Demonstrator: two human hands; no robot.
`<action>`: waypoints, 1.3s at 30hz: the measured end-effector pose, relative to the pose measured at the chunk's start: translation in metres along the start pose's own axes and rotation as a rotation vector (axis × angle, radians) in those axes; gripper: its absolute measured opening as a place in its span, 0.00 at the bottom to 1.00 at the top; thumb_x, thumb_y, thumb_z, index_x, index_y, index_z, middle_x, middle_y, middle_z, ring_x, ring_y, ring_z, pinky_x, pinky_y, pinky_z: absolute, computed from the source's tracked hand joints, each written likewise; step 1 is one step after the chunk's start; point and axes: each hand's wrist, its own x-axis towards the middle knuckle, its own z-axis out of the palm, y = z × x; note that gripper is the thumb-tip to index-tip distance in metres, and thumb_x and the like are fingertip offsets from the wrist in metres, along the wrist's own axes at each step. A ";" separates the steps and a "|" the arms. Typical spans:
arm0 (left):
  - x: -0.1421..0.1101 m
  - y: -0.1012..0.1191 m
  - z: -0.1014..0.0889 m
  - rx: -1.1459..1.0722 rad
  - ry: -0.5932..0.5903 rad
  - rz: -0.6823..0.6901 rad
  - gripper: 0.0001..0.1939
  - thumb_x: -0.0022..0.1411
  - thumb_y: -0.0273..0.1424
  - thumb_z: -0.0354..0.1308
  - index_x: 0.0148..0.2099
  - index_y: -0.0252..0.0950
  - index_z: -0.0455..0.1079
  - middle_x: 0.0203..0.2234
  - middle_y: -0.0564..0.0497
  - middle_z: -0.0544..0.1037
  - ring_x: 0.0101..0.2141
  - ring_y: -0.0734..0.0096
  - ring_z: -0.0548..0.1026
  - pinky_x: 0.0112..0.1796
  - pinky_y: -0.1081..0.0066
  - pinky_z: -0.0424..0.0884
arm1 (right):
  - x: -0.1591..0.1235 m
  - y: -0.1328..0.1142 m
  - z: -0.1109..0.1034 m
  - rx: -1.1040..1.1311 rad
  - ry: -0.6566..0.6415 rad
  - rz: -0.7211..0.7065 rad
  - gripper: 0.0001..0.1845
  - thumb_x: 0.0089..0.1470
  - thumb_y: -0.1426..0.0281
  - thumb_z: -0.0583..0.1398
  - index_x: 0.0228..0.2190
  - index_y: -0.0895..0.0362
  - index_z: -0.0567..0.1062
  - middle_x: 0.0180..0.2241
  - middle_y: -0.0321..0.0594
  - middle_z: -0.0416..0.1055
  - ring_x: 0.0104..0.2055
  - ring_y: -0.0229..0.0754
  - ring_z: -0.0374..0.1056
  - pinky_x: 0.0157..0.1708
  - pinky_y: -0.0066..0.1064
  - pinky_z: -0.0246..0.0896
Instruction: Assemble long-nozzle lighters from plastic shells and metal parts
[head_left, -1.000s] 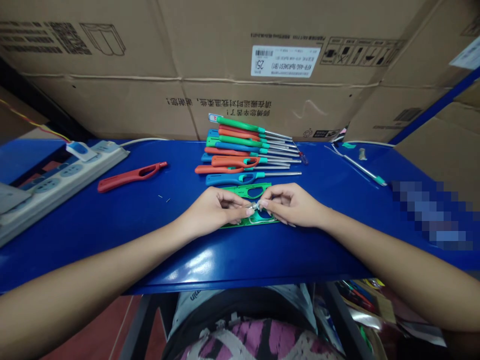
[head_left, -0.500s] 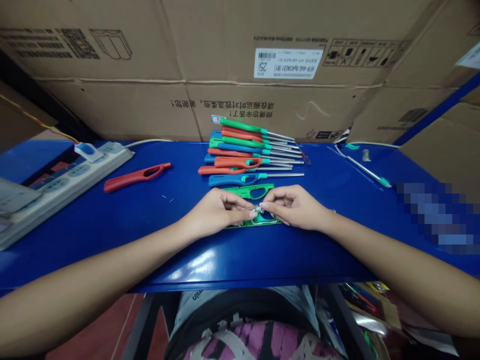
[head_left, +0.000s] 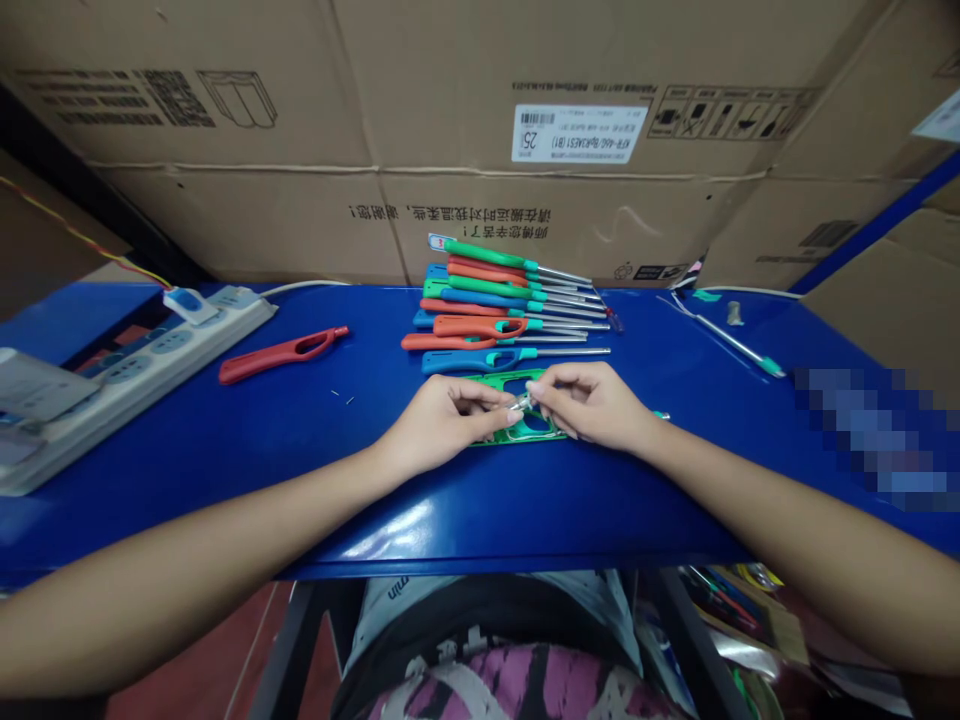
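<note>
My left hand [head_left: 442,418] and my right hand [head_left: 585,402] meet at the middle of the blue table [head_left: 247,450], fingertips pinched together on a small metal part [head_left: 523,403]. Under them lie green plastic handle shells [head_left: 517,432], partly hidden by my fingers. Just beyond is a stack of several long-nosed lighters [head_left: 502,310] in green, red and blue with metal tubes pointing right.
A red handle shell [head_left: 281,354] lies to the left, near a white power strip [head_left: 127,375]. A loose metal tube with a teal tip [head_left: 731,342] lies at the right. Cardboard boxes [head_left: 480,130] wall off the back. Tiny pins [head_left: 343,397] lie on the table.
Both hands have crept slightly away from me toward the lighter stack, still pinched together on the small part. The view has shifted a little.
</note>
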 end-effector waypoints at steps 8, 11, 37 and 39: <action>0.001 -0.003 0.004 0.047 0.090 0.126 0.18 0.55 0.36 0.69 0.45 0.31 0.78 0.32 0.47 0.81 0.27 0.74 0.74 0.30 0.74 0.70 | 0.008 -0.002 -0.010 -0.015 0.017 -0.135 0.20 0.57 0.54 0.63 0.28 0.59 0.72 0.20 0.30 0.64 0.17 0.28 0.54 0.17 0.24 0.48; 0.001 -0.003 0.003 0.077 0.098 0.150 0.15 0.56 0.37 0.69 0.41 0.31 0.78 0.30 0.48 0.81 0.26 0.75 0.72 0.27 0.75 0.68 | 0.009 0.001 -0.012 -0.075 0.020 -0.169 0.18 0.52 0.56 0.67 0.26 0.59 0.74 0.22 0.33 0.66 0.22 0.31 0.57 0.21 0.26 0.52; -0.014 0.015 -0.021 0.840 -0.070 0.206 0.07 0.59 0.33 0.65 0.40 0.39 0.79 0.35 0.52 0.82 0.30 0.70 0.75 0.30 0.73 0.66 | 0.009 0.004 -0.015 -0.256 0.072 -0.215 0.19 0.62 0.56 0.57 0.31 0.58 0.76 0.31 0.39 0.72 0.31 0.37 0.64 0.30 0.29 0.58; -0.015 0.017 -0.022 0.836 -0.076 0.211 0.09 0.59 0.34 0.66 0.42 0.39 0.79 0.35 0.52 0.82 0.30 0.70 0.75 0.30 0.73 0.66 | 0.009 0.005 -0.014 -0.285 0.064 -0.218 0.17 0.63 0.58 0.57 0.32 0.58 0.76 0.31 0.39 0.72 0.31 0.37 0.64 0.29 0.29 0.58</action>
